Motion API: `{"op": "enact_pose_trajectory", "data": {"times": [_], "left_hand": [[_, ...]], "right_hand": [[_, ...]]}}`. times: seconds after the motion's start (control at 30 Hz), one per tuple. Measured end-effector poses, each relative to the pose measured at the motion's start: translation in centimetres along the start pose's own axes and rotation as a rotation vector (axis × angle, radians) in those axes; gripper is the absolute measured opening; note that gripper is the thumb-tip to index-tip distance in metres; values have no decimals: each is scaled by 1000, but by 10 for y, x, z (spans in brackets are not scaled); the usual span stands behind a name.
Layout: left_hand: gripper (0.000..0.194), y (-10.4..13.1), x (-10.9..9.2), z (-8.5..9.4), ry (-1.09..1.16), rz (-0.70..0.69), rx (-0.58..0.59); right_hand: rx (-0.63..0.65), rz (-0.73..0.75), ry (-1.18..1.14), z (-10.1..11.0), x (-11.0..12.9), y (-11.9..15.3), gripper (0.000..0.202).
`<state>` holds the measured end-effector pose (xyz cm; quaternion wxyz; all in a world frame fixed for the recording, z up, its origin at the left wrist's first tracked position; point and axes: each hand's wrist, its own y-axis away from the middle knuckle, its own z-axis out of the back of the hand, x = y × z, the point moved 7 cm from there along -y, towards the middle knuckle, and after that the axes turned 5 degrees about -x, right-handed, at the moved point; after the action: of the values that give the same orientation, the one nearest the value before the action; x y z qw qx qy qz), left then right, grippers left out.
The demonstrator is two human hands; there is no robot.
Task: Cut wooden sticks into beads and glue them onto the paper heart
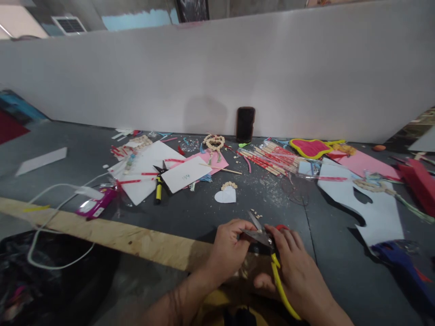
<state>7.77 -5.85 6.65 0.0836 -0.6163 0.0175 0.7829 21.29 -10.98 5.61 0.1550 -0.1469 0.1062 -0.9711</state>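
My right hand is wrapped round scissors whose blades are spread apart, pointing up and left. Between its thumb and palm runs a yellow handle. My left hand is pinched near the lower blade tip; whatever it holds is too small to make out. Small beige pieces lie just beyond the blades. Farther off is a white paper heart with a row of beige beads along its top edge.
Pliers, white cards and a purple device with a white cable lie left. A phone leans on the wall. Red-and-beige sticks, cut white sheet and blue tool are at right.
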Motion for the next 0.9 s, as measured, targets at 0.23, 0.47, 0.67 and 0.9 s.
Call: {"op": "enact_pose_trajectory", "data": {"times": [0.23,0.47,0.67,0.9], "left_hand": [[15,-2,1,-4,126,131,80],[8,-1,18,-9,270,252,49],[12,-1,20,-10,217,233,44],[13,-3,7,-1,14,29,-66]], "right_hand": [[-20,18,-8,1,-1,0,57],[-24,29,-44,5,1,-7,38],[-38,-23,13,6,-1,-10,34],[-3,-57,3,3,1,-6,49]]}}
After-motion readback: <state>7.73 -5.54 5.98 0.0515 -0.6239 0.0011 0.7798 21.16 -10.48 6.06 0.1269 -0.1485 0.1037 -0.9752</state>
